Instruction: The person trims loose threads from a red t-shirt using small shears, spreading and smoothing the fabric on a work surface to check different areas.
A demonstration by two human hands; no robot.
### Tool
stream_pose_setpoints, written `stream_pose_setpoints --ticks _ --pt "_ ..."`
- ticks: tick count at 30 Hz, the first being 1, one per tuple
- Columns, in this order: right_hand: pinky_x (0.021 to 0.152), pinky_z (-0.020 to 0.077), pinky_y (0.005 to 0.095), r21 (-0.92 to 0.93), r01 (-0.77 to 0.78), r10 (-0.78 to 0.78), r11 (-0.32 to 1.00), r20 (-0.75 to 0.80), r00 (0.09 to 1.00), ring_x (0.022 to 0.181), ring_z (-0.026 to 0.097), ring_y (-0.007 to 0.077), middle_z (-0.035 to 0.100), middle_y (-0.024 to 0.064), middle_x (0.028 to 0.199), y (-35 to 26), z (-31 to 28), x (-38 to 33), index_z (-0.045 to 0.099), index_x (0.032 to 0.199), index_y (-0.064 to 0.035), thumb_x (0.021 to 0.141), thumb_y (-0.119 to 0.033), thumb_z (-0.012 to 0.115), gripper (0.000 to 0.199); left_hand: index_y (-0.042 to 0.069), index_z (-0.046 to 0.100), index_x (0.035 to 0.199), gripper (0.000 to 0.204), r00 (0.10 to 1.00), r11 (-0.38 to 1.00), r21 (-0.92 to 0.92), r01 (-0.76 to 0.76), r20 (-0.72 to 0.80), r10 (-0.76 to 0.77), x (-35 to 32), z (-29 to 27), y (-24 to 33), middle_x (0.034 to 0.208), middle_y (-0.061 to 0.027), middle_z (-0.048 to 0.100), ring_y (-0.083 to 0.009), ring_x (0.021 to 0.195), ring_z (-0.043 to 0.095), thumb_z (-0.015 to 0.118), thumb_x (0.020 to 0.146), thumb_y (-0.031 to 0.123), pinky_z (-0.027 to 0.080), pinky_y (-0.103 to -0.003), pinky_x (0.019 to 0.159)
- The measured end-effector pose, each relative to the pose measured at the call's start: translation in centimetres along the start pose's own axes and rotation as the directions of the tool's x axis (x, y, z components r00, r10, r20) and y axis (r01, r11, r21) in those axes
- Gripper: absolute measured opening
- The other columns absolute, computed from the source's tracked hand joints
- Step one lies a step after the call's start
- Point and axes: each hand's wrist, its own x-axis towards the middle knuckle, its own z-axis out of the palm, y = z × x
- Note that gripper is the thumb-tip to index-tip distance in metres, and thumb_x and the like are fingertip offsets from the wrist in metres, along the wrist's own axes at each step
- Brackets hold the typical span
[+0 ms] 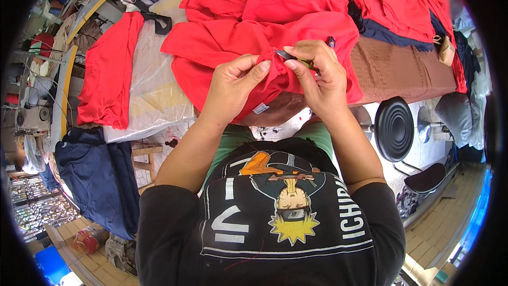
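A red garment [211, 47] lies bunched on the table in front of me, with a white label [260, 108] showing near its lower edge. My left hand [233, 85] is closed on a gathered edge of it, pinched between thumb and fingers. Just across from that pinch, my right hand [324, 77] grips a pair of thread snips [284, 54] with a yellowish handle. Their blade tip points left and meets the fabric by my left thumb. Most of the handle is hidden by my right fingers.
More red garments [394, 5] lie over dark cloth at the far right of the table. A red piece [108, 69] hangs over the left table edge on plastic sheeting [159, 90], above navy cloth [98, 175]. A round black stool [393, 129] stands right; sewing machinery [34, 119] is left.
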Motion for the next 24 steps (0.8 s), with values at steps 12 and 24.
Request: stream_pose_setpoints --ticks 12,24 --pt "0.055 0.0437 0.0159 0.290 -0.315 0.402 0.904 -0.324 0.856 0.064 0.050 0.0015 0.059 -0.0033 0.082 1.2 -4.5 1.4 0.063 0.109 -0.0050 0.086 -0.005 0.070 0.024 -0.001 0.042 0.136 0.048 0.664 0.882 0.316 -0.349 -0.580 0.471 7.7 -10.9 5.9 0.113 -0.0100 0.063 -0.0197 0.108 0.060 0.060 0.094 0.014 0.045 -0.028 0.093" --pt "0.064 0.0461 0.0263 -0.275 -0.735 0.723 0.620 -0.163 0.671 0.070 0.061 0.0103 0.066 0.0046 0.074 8.4 -14.7 -7.0 0.070 0.089 -0.0012 0.083 -0.030 0.072 0.030 0.001 0.063 0.116 0.033 0.962 0.909 0.414 0.051 -0.266 0.067 2.5 -6.6 -2.1 0.101 -0.0035 0.067 -0.0102 0.091 0.062 0.066 0.090 0.021 0.048 -0.025 0.080"
